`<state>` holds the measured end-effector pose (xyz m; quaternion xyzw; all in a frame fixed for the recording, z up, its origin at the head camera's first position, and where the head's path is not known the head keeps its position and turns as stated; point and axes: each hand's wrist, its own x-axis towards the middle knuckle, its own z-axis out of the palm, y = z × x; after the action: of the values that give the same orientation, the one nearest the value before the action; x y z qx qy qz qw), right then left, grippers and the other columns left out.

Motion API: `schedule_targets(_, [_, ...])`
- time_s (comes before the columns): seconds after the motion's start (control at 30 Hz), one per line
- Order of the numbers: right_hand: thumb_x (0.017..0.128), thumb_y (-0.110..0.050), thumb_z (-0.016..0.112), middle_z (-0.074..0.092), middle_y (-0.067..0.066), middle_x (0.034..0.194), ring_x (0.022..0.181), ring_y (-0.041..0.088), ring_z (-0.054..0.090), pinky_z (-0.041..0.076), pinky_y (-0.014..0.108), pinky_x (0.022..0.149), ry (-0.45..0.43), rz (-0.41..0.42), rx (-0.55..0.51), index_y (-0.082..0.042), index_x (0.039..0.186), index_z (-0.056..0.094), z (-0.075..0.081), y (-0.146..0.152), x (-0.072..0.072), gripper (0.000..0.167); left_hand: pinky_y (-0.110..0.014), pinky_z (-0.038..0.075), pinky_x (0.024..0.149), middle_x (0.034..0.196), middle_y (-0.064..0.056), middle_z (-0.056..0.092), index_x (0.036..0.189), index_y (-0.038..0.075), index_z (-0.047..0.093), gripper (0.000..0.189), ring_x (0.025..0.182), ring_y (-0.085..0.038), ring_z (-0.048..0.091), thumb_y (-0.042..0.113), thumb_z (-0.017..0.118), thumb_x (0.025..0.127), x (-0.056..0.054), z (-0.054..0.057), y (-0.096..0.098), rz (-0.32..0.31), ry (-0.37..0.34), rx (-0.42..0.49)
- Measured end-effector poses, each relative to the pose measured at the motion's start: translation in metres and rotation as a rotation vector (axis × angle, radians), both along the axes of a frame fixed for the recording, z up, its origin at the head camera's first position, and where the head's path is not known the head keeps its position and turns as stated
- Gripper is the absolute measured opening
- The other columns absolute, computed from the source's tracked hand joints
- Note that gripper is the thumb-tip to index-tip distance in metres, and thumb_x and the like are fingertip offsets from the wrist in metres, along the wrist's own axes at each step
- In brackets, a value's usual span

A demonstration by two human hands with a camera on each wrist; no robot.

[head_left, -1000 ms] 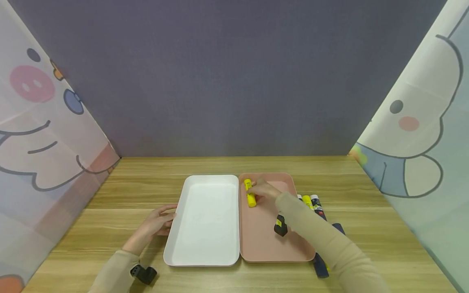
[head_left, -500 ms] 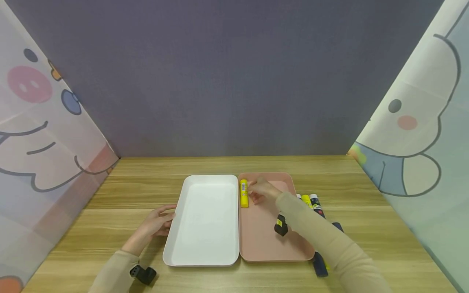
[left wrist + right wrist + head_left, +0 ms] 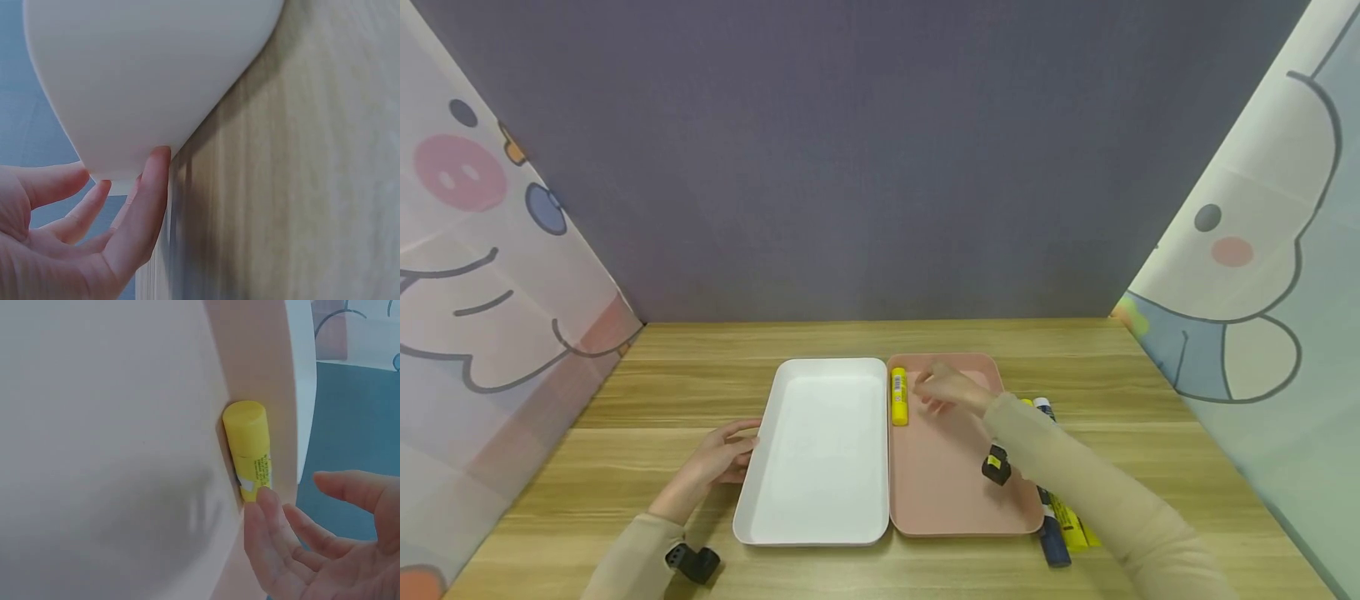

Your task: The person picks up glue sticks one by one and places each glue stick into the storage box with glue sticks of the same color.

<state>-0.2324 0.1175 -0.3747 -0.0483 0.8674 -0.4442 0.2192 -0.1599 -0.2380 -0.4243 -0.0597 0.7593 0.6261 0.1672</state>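
A yellow glue stick [image 3: 899, 397] lies along the inner left wall of the pink tray [image 3: 940, 517], near its far corner. My right hand [image 3: 951, 388] hovers over that tray just right of the stick, holding nothing. The right wrist view shows the spread fingers in front of the glue stick [image 3: 250, 437], with its lower end partly hidden behind them. My left hand [image 3: 718, 457] touches the left side of the white tray [image 3: 812, 450]. In the left wrist view its relaxed fingertips rest against the outer wall of the white tray [image 3: 144, 81].
Right of the pink tray, partly under the right sleeve [image 3: 1090, 475], lie several yellow and dark blue tubes, among them a white-capped tube [image 3: 1042, 404] and a dark blue tube [image 3: 1054, 546]. The trays stand side by side on the wooden table [image 3: 700, 367]. A grey wall [image 3: 880, 167] rises behind.
My right hand let go of the glue stick, which now lies straight against the pink tray's left wall. The hand then moved slightly right, away from it. My left hand stayed put.
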Motion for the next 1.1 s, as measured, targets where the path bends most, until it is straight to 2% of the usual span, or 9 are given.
schedule_targets(0.2, [0.086, -0.017, 0.054, 0.061, 0.019, 0.094, 0.077, 0.034, 0.060, 0.050, 0.039, 0.067, 0.034, 0.040, 0.027, 0.004, 0.110, 0.054, 0.007, 0.007, 0.006, 0.032, -0.037, 0.050, 0.064, 0.100, -0.014, 0.060, 0.131, -0.005, 0.033, 0.047, 0.078, -0.021, 0.064, 0.012, 0.049, 0.090, 0.001, 0.000, 0.001, 0.005, 0.000, -0.001])
schedule_targets(0.47, [0.086, -0.016, 0.054, 0.062, 0.019, 0.093, 0.076, 0.033, 0.061, 0.050, 0.037, 0.064, 0.049, 0.054, 0.075, 0.005, 0.116, 0.051, 0.012, 0.018, 0.011, 0.036, -0.037, 0.050, 0.064, 0.100, -0.013, 0.060, 0.131, -0.005, 0.032, 0.046, 0.077, -0.020, 0.064, 0.011, 0.048, 0.091, 0.000, 0.000, 0.001, 0.008, -0.004, -0.003])
schedule_targets(0.6, [0.086, -0.015, 0.054, 0.062, 0.021, 0.089, 0.073, 0.035, 0.060, 0.051, 0.036, 0.062, 0.070, 0.065, 0.063, 0.007, 0.115, 0.051, 0.014, 0.027, 0.011, 0.037, -0.036, 0.050, 0.064, 0.101, -0.014, 0.060, 0.131, -0.005, 0.032, 0.047, 0.076, -0.019, 0.064, 0.011, 0.048, 0.091, 0.000, 0.001, 0.001, 0.003, 0.000, -0.005])
schedule_targets(0.83, [0.088, -0.014, 0.052, 0.060, 0.024, 0.092, 0.072, 0.031, 0.059, 0.050, 0.037, 0.064, 0.054, 0.079, 0.026, 0.008, 0.117, 0.048, 0.020, 0.047, 0.015, 0.037, -0.037, 0.050, 0.065, 0.102, -0.013, 0.060, 0.132, -0.005, 0.031, 0.048, 0.078, -0.020, 0.064, 0.011, 0.048, 0.091, -0.001, 0.001, 0.001, -0.019, 0.005, 0.008])
schedule_targets(1.1, [0.090, -0.015, 0.050, 0.059, 0.022, 0.092, 0.072, 0.029, 0.059, 0.050, 0.039, 0.066, 0.100, 0.088, 0.000, 0.010, 0.120, 0.045, 0.030, 0.070, 0.032, 0.039, -0.038, 0.051, 0.066, 0.101, -0.014, 0.059, 0.132, -0.006, 0.030, 0.048, 0.079, -0.021, 0.064, 0.011, 0.047, 0.091, 0.000, 0.003, 0.001, -0.017, 0.006, 0.004])
